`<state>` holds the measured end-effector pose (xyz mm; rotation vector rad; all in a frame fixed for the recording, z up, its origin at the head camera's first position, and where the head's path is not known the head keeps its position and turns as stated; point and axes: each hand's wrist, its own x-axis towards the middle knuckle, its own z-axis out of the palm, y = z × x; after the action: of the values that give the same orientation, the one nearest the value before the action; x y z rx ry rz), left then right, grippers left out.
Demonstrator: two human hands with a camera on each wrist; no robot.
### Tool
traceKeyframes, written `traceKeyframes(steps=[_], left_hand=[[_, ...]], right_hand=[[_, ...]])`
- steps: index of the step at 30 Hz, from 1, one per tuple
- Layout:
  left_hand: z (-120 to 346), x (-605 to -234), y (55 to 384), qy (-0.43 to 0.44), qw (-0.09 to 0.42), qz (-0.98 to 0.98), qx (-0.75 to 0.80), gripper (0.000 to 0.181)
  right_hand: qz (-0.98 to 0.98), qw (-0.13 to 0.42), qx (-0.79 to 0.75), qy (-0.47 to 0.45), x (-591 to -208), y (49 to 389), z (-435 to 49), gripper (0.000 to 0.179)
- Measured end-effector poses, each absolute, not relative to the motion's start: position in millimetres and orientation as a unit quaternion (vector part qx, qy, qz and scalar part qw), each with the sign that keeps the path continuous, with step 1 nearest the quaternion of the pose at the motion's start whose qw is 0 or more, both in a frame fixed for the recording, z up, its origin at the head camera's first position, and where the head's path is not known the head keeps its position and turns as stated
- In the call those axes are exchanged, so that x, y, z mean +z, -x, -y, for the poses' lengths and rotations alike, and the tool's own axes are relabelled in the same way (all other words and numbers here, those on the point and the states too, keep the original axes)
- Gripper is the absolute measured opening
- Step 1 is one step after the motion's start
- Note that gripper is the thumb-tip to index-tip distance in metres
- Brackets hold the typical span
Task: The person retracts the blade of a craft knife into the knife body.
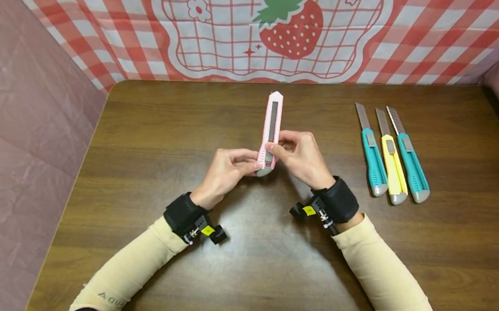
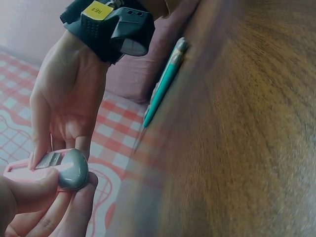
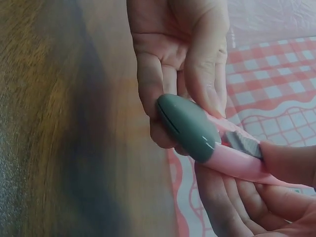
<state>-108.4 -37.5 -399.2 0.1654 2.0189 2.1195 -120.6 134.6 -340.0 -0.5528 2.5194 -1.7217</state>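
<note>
A pink box cutter points away from me, held up over the table between both hands, with no length of blade showing past its tip in the head view. My left hand pinches its near end, thumb on top, beside the grey end cap. From the other side my right hand grips the body. In the right wrist view the right thumb presses against the ridged grey slider, with fingers curled beneath the handle.
On the right of the wooden table lie a teal box cutter, a yellow one and another teal one, side by side, blades extended toward the back. A checked strawberry cloth hangs behind the far edge.
</note>
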Motion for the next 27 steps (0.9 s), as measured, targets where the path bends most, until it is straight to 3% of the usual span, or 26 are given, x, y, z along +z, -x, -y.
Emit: traceKeyframes(steps=[14,27], left_hand=[[38.8,-397.0,109.7,-0.049,0.095,-0.675,0.73,0.021],[38.0,-397.4,109.8,-0.052,0.097,-0.669,0.735,0.021]], right_hand=[[-0.79,0.063,-0.585,0.174,-356.7,128.6,-136.5,0.016],[-0.788,0.022,-0.59,0.176,-373.6,134.1,-138.0,0.012]])
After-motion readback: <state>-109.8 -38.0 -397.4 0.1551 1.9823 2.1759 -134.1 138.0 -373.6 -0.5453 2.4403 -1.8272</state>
